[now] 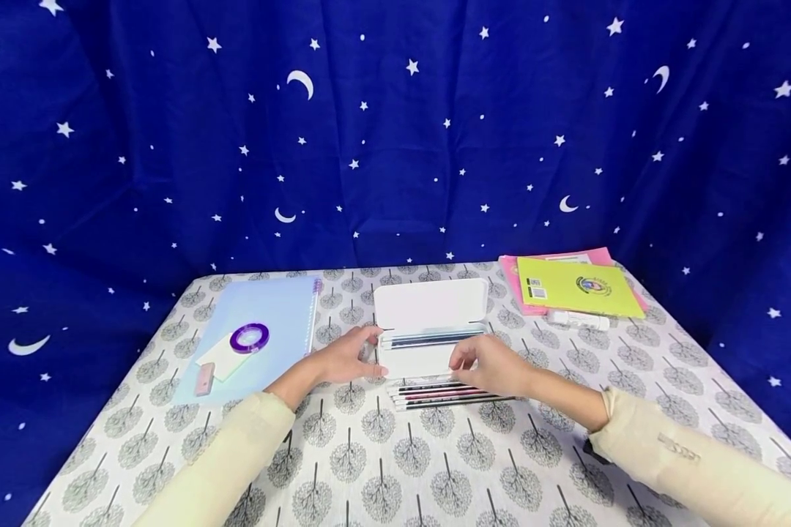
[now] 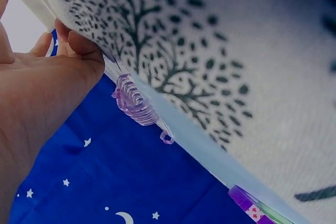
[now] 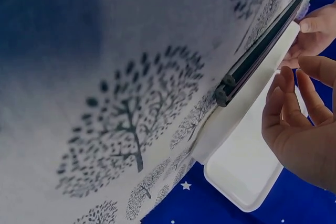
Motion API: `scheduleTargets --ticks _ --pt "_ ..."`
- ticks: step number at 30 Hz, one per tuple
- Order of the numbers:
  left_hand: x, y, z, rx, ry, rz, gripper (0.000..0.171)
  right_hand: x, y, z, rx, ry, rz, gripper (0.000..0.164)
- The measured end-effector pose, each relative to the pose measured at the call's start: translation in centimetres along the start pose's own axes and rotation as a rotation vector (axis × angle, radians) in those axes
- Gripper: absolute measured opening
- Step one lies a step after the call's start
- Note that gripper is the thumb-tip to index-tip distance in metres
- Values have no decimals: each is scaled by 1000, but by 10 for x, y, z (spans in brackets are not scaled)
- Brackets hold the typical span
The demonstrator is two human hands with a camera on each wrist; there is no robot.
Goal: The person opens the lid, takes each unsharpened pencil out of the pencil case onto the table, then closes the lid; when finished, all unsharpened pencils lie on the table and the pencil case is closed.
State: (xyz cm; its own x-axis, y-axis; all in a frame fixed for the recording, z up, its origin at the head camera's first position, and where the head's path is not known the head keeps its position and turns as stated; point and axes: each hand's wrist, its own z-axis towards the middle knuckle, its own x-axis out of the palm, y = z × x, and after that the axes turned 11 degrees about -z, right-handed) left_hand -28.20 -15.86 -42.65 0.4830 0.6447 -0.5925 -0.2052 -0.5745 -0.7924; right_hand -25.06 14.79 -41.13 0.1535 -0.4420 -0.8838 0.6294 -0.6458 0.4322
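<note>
A white pencil case (image 1: 428, 304) lies on the table with its lid tipped back. Several dark and blue pencils (image 1: 435, 339) rest along the back of its tray. My left hand (image 1: 346, 356) grips the case's left end, thumb at the front corner and fingers at the rear one. Over the tray's front right, my right hand (image 1: 494, 366) has its fingers loosely bent, and the right wrist view shows nothing between them. Directly in front of the case, more pencils (image 1: 435, 395), black and reddish, lie side by side, their right ends partly hidden under the right hand.
At left, a light blue spiral notebook (image 1: 264, 300) bears a purple tape roll (image 1: 249, 338), a pale card (image 1: 220, 359) and a pink eraser (image 1: 204, 379). At back right are a yellow booklet (image 1: 567, 285), a pink one (image 1: 510, 278) beneath, and a white tube (image 1: 576, 320). A starry blue curtain (image 1: 395, 146) hangs behind.
</note>
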Motion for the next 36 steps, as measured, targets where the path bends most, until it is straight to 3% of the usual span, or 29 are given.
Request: scheduleTargets --ticks 13,22,27,36 --pt "1 1 1 10 -5 -6 86 -7 -14 16 14 -46 -18 7" --pt "1 0 0 -1 -9 -7 86 -9 -26 28 72 -19 -9 6" --pt "1 0 -1 1 -11 -10 85 -9 -33 37 71 -29 -70 7" --pt "0 1 1 -1 -9 -5 85 -8 -39 45 72 0 -77 9"
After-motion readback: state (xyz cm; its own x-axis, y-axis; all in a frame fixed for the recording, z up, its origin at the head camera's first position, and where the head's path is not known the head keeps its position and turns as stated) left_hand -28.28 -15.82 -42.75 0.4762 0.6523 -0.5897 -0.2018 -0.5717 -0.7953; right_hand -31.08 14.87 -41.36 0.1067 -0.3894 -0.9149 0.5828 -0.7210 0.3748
